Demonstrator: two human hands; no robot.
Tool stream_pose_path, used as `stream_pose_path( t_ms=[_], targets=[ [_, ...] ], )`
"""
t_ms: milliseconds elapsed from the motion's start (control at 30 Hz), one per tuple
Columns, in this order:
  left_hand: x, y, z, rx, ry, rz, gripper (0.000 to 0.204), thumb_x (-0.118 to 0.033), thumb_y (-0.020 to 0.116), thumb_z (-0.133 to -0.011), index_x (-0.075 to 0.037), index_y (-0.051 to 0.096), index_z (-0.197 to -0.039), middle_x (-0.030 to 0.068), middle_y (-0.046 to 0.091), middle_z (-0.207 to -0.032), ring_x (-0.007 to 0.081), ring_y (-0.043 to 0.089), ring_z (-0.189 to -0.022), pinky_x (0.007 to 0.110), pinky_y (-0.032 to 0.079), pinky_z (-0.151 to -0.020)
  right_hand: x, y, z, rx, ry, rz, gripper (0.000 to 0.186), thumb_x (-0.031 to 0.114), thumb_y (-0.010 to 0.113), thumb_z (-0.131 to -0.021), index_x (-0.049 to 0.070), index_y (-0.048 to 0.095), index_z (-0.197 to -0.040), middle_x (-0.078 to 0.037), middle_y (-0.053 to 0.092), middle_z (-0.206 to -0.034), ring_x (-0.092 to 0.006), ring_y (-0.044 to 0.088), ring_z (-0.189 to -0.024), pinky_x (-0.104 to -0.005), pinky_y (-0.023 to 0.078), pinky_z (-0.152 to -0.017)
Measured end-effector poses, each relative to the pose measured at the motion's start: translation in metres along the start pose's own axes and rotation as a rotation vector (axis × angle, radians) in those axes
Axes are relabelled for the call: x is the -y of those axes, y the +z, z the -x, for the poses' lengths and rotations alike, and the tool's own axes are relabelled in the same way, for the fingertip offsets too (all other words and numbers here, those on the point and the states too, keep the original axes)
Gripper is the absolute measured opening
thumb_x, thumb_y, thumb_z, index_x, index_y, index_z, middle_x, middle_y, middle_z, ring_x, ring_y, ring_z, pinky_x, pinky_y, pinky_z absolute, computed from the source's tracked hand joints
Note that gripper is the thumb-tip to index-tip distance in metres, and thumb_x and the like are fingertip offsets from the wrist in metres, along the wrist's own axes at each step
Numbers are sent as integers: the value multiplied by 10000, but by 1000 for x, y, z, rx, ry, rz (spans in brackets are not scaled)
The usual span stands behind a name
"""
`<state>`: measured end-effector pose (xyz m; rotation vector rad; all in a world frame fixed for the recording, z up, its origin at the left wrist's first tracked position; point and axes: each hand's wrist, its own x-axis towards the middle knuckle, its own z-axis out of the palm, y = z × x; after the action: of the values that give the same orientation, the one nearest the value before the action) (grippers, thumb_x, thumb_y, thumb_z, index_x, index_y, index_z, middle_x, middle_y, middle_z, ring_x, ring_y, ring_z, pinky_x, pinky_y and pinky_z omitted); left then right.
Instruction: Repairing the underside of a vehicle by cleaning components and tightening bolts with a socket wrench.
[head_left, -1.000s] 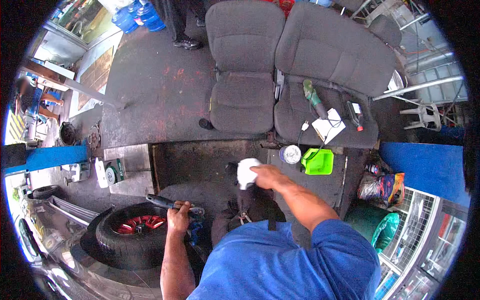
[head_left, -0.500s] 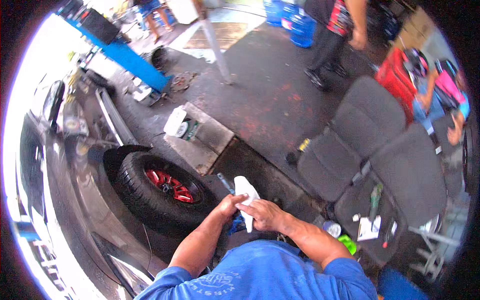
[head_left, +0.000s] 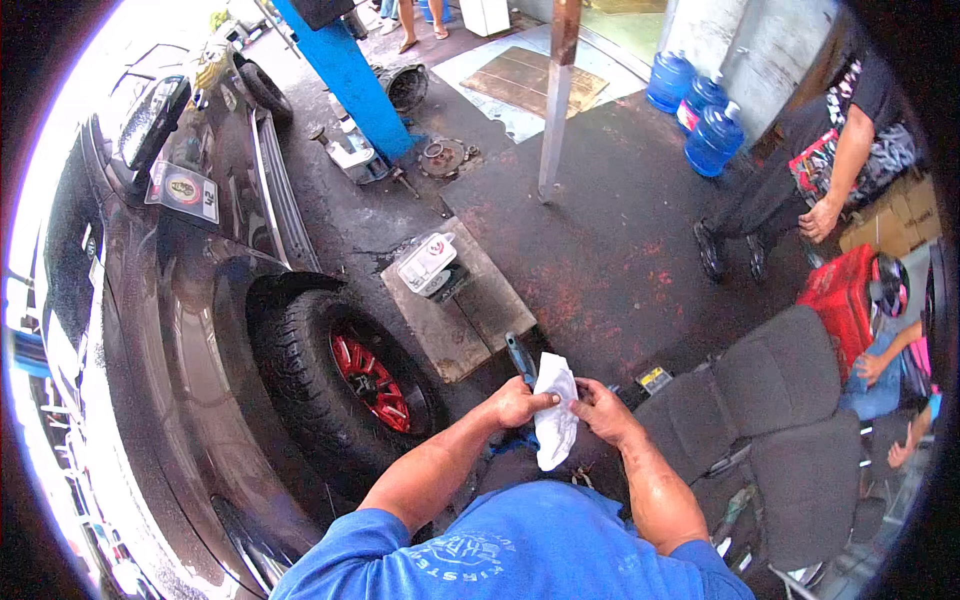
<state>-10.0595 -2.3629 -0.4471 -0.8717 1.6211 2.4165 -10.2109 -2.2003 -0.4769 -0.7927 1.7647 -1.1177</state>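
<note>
In front of my blue shirt both hands are on a white cloth (head_left: 556, 415), which hangs crumpled between them and looks like a rag or paper towel. My left hand (head_left: 520, 402) is closed with the thumb pressing the cloth's left side. A dark blue-grey tool handle (head_left: 519, 355) sticks up beyond that hand; the rest of the tool is hidden. My right hand (head_left: 604, 410) pinches the cloth's right edge between thumb and fingers.
A dark vehicle (head_left: 190, 350) with a red-rimmed wheel (head_left: 370, 382) stands at left. Ahead, a white container (head_left: 427, 263) sits on a board (head_left: 455, 320). Grey car seats (head_left: 740, 400) lie at right. A post (head_left: 556, 120), water bottles (head_left: 714, 140) and a person (head_left: 830, 170) are farther off.
The view has swung left and up, so the surroundings sit farther right and lower. My right hand has moved off the cloth's front to its right edge, and more cloth shows.
</note>
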Motion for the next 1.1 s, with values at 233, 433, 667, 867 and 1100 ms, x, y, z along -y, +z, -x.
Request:
stream_pose_path(
  t_ms=[233, 433, 667, 867, 1100],
  targets=[
    [-4, -58, -11, -257, -105, -107, 252, -231, 671, -834, -15, 661, -964, 49, 661, -859, 146, 605, -791, 332, 489, -717, -121, -75, -81, -165, 767, 76, 404, 363, 565, -907, -13, 632, -1037, -94, 657, -917, -203, 610, -757, -356, 491, -664],
    [-33, -85, -41, -433, -297, -162, 285, -246, 684, -811, 0, 674, -954, 71, 680, -858, 161, 629, -794, 323, 492, -723, -230, -102, -157, -65, 942, -166, 400, 327, 545, -918, -9, 588, -1131, -148, 628, -1064, -263, 598, -919, -438, 467, -805],
    [-93, -84, -112, -658, -351, 137, 241, -130, 660, -831, 31, 644, -1009, 95, 677, -933, 187, 645, -835, 344, 502, -775, -194, -175, -280, 291, 793, 489, 439, 338, 617, -854, 6, 609, -1141, -149, 645, -1084, -249, 611, -978, -375, 478, -812],
    [-126, -70, -185, -665, -323, 125, 334, -227, 683, -823, 40, 654, -1021, 111, 686, -946, 186, 649, -851, 330, 500, -771, 18, -211, -376, 420, 325, 454, 465, 413, 649, -820, 10, 653, -1052, -190, 639, -1090, -294, 605, -1043, -376, 459, -895],
    [-189, -41, -250, -1057, -387, 380, 323, -194, 622, -868, 55, 604, -1073, 106, 659, -993, 202, 637, -852, 353, 506, -759, 177, -201, -366, 881, 83, 243, 289, 307, 711, -797, 28, 671, -863, -65, 679, -766, -138, 619, -709, -303, 488, -655]
  ],
)
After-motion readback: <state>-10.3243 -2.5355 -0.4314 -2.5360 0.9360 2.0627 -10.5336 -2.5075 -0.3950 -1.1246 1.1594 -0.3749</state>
